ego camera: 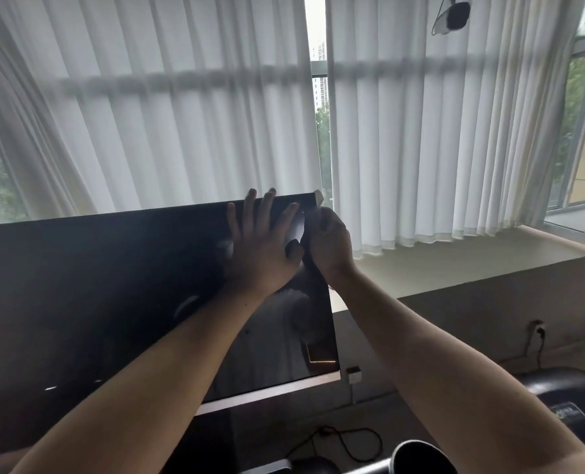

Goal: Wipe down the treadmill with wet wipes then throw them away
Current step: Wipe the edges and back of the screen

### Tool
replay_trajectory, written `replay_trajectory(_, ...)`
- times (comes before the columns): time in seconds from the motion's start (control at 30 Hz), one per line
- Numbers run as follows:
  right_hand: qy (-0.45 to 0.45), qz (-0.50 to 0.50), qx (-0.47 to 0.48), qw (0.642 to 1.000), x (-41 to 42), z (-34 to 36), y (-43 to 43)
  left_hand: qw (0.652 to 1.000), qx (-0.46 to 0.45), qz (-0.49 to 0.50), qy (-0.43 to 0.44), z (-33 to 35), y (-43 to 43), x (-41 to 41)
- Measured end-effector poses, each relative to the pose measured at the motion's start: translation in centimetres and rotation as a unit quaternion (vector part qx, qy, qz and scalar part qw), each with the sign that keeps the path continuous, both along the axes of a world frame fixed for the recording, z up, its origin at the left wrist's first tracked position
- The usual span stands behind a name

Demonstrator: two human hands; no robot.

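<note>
Gripping wipe point(318, 199) at screen point(96, 285), curtains point(181, 131) behind, socket point(537, 328)

white pleated curtains point(181, 114) over daylit windows point(319, 97) above a beige sill point(455, 265)

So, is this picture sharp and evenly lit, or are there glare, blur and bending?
Head view: backlit by daylight through the white curtains, so the foreground looks dim; the glossy dark screen mirrors pale shapes; the left hand, the right hand and the wet wipe it grips are slightly soft; the wide lens bows the curtain folds at the edges.
</note>
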State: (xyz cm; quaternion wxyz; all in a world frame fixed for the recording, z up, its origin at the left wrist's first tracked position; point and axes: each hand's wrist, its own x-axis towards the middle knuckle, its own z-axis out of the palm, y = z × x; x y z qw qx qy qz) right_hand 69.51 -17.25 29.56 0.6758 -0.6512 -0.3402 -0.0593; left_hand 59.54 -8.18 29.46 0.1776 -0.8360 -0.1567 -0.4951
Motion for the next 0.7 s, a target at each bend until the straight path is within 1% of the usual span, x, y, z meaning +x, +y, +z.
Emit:
replay_trajectory(0.1, -0.004, 0.014, -0.008, 1.0, 0.2, 0.7, -0.1, 1.0, -0.01, -0.007, 0.01, 0.6, 0.0, -0.6)
replay_trajectory(0.17, 0.005, 0.025, -0.006, 1.0, 0.4, 1.1, -0.1, 0.999, 0.008, -0.019, 0.031, 0.2, -0.3, -1.4)
replay_trajectory(0.23, 0.01, 0.027, -0.006, 1.0, 0.6, 1.1, 0.1, 0.997, 0.022, -0.029, 0.065, -2.0, -1.4, -2.7)
replay_trajectory(0.33, 0.018, 0.043, 0.01, 0.999, 0.4, 0.8, 0.4, 0.991, -0.003, -0.032, 0.132, -6.8, -3.1, -3.9)
replay_trajectory(0.43, 0.011, 0.036, 0.014, 0.999, -0.1, 0.8, 0.1, 0.982, -0.024, 0.011, 0.185, -8.9, -3.7, -3.7)
replay_trajectory(0.5, 0.013, 0.035, 0.007, 0.999, -0.3, 0.7, -0.1, 0.978, -0.032, 0.036, 0.201, -8.5, -3.9, -3.7)
replay_trajectory(0.7, 0.022, 0.039, -0.002, 0.999, -0.7, -1.5, -1.0, 0.977, -0.05, 0.045, 0.203, -8.3, -4.1, -3.9)
